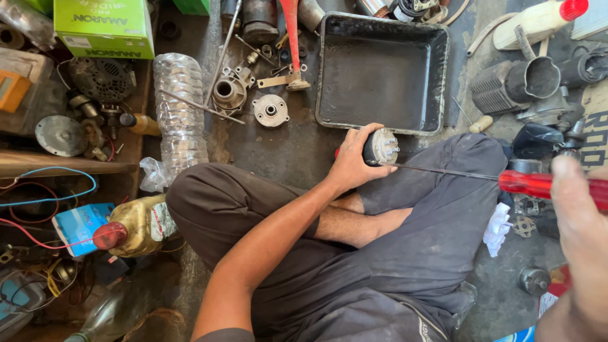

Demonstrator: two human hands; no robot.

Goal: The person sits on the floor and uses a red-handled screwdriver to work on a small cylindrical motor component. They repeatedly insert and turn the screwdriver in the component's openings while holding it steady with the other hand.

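Right hand (579, 253), closest to the lens and blurred at frame edge; its fingers are wrapped around the translucent red plastic handle of a long-shafted screwdriver (544, 185). The thin steel shaft runs from that handle to the small cylindrical motor part with black body and pale metal end cap (379, 147), the tip meeting the end cap.

Person seated cross-legged on the stained concrete floor (278, 149), dark grey trousers (405, 253).

Large square black metal tray (437, 76), greasy: on the floor just beyond the motor part.

Clear ribbed plastic bottle (180, 107), lying on its side: well off from the motor part, past the left forearm.

Gold-coloured oil jug with red cap (136, 227): beside the knee, farther from the motor part than the bottle.

Left hand (351, 166): fingers closed round the black body of the motor part, holding it above the shin, end cap turned towards the screwdriver.

Round grey metal cover plate (270, 111): on the floor near the motor part, between bottle and tray.
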